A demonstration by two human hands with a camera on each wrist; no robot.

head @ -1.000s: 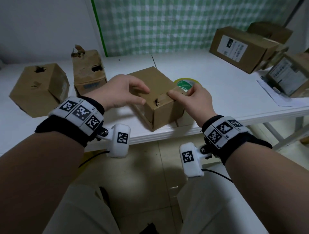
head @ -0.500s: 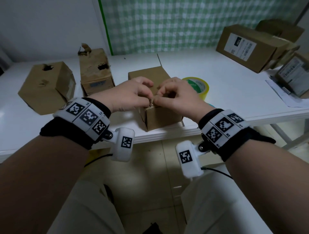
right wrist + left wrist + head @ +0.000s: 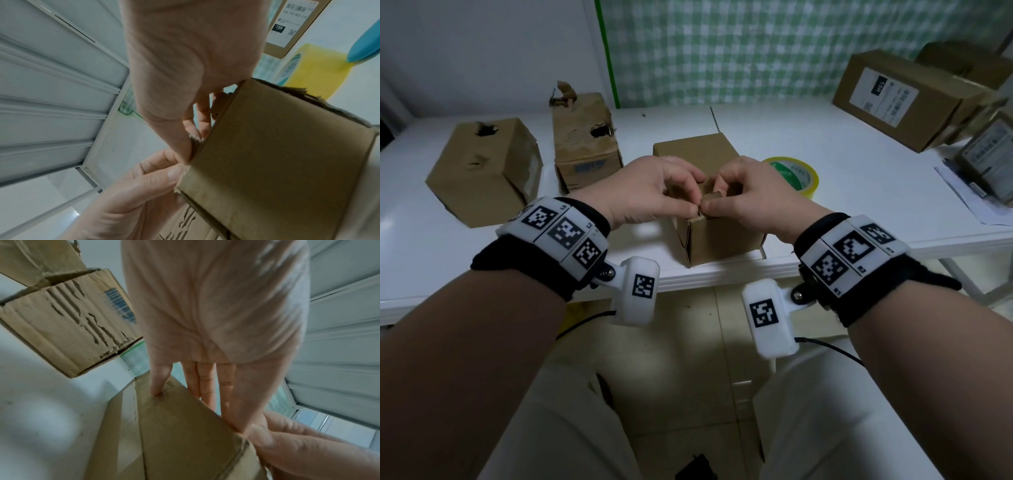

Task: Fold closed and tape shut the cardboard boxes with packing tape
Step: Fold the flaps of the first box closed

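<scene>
A small brown cardboard box (image 3: 717, 236) stands at the white table's front edge (image 3: 722, 275). My left hand (image 3: 685, 193) and right hand (image 3: 717, 198) meet over its near top corner. Each pinches a top flap edge between thumb and curled fingers. In the left wrist view the left fingers (image 3: 158, 386) lie on the box (image 3: 185, 434). The right wrist view shows the right thumb (image 3: 179, 138) and the left thumb (image 3: 164, 177) touching at the corner of the box (image 3: 277, 162). A yellow tape roll (image 3: 796, 174) lies just right of the box.
Two torn cardboard boxes (image 3: 482, 171) (image 3: 582, 144) stand at the left. A labelled box (image 3: 904, 99) and more boxes (image 3: 989, 161) sit at the back right, with a paper sheet (image 3: 969, 202) near the right edge. A blue object (image 3: 366, 45) lies by the tape roll (image 3: 314, 69).
The hands came from the box's two sides to meet at its near top corner and now pinch the flap edges. The box has turned slightly and sits nearer the table edge.
</scene>
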